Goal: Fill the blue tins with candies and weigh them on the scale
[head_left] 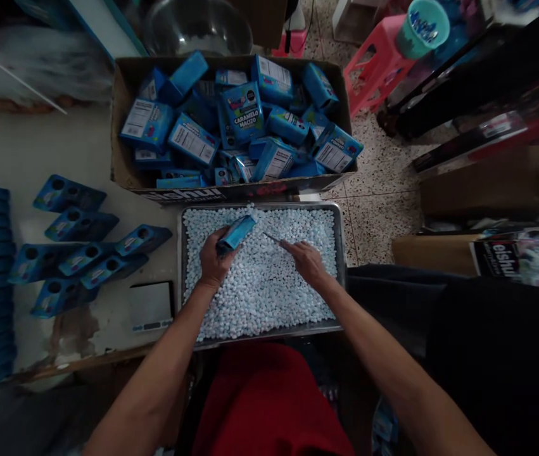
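Observation:
My left hand (215, 258) is wrapped round a small blue candy box (237, 233), tilted over a metal tray (341, 253). Small pale blue and white candies (259, 297) fill this tray almost to its rim. In my right hand (306, 259) is a thin metal utensil (272, 237), its tip pointing toward the box and low over the candies. Whether that tip is a spoon or a blade is too small to tell. A gap separates the utensil from the box.
Behind the tray stands a carton (121, 145) heaped with blue candy boxes (243, 117). Several blue boxes with round holes (69, 193) stand at the left, near a small scale (151, 304). A pink stool (374, 66) bears a green bucket (406, 41). A metal bowl (197, 28) sits behind.

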A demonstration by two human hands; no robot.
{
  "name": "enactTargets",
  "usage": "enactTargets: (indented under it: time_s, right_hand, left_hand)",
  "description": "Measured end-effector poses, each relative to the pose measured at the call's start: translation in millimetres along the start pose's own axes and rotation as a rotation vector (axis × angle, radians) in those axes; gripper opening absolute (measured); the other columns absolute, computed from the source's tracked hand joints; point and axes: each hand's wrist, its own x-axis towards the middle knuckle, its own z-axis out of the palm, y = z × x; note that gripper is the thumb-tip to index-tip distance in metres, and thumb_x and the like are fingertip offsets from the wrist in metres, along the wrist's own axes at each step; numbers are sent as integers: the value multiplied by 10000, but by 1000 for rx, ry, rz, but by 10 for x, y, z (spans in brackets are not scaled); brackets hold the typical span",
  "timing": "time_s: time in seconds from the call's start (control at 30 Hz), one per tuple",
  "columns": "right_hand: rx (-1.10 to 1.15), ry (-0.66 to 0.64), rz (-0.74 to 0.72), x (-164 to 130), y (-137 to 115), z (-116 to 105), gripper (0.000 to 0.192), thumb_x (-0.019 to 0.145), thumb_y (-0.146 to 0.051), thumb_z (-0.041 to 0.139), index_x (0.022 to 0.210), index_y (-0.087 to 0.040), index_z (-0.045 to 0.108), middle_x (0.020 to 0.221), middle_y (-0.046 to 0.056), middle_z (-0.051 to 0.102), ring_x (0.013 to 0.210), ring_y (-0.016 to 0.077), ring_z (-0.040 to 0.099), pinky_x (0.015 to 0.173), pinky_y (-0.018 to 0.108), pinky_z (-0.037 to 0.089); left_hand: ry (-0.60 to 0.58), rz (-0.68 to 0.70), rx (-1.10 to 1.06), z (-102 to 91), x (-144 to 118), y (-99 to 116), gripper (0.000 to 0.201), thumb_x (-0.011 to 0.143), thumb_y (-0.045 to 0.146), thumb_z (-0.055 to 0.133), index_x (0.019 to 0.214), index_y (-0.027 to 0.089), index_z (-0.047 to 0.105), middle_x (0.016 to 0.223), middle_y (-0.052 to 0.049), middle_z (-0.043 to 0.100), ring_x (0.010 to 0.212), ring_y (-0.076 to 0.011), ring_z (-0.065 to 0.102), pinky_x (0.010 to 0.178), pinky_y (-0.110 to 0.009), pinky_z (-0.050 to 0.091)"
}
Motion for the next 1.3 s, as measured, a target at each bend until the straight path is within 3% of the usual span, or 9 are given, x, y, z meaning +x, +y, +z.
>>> enactTargets:
  time_s: [0.23,0.33,0.5,0.57,0.67,0.77,0.87,1.1,1.3]
  right_hand:
    - [7,144,98,-664,-245,-266,501,991,-56,422,1383,-178,710,1006,129,766,977,275,666,911,368,497]
    - [290,304,340,-996,-53,-481,315,970,-190,556,1165,-195,803,1017,101,798,895,250,716,845,341,527]
    - [726,286,717,-1346,439,-699,294,741,-411,786,911,-176,832,644,22,712,547,180,585,567,295,455]
    - [858,277,766,-1232,469,-618,315,665,-425,811,845,-167,819,541,-13,626,479,143,492,503,275,377]
    - [1008,224,741,-765,225,-267,347,609,-453,821,799,-164,800,510,-30,582,454,119,439,471,265,312]
    - [1118,119,684,-225,-191,133,384,588,-471,818,808,-157,794,523,-25,592,450,116,453,464,267,331]
    - [1219,45,652,51,-477,276,420,581,-475,823,841,-147,791,559,-14,619,468,112,483,475,260,367]
    - [1314,-72,625,-115,-540,-306,459,567,-448,905,882,-129,806,596,9,662,479,82,501,473,223,377]
    - [1285,-148,494,-30,-911,-825,402,635,-395,910,920,-124,828,604,23,699,481,81,543,467,206,410]
  left_hand:
    - [-95,176,-66,179,-382,580,447,898,394,719,1300,249,585,1341,-123,676,1321,-291,623,1139,-462,471]
    - [-80,276,39,-38,-566,749,405,910,347,715,1284,241,599,1359,-121,681,1408,-315,562,1225,-535,367]
    - [69,130,306,-706,-684,598,424,929,392,720,1297,203,627,1238,-111,740,1127,-255,721,985,-369,550]
    - [74,132,466,-936,-659,484,464,904,458,751,1273,194,659,1171,-115,762,1043,-264,738,929,-355,555]
    - [34,166,662,-1119,-596,409,499,886,541,752,1252,206,697,1099,-118,777,989,-292,735,916,-376,542]
    - [-12,157,734,-1137,-552,469,461,898,531,737,1249,232,720,1078,-110,779,988,-301,722,915,-379,528]
    - [-15,126,722,-1110,-542,557,411,899,474,745,1234,237,733,1063,-100,768,988,-294,709,907,-367,524]
    - [-29,117,636,-1162,-555,604,320,869,308,763,1180,234,763,1027,-88,718,982,-278,675,935,-375,516]
    - [-18,140,608,-1140,-558,697,336,836,235,759,1172,238,773,1015,-83,705,969,-270,659,912,-362,519]
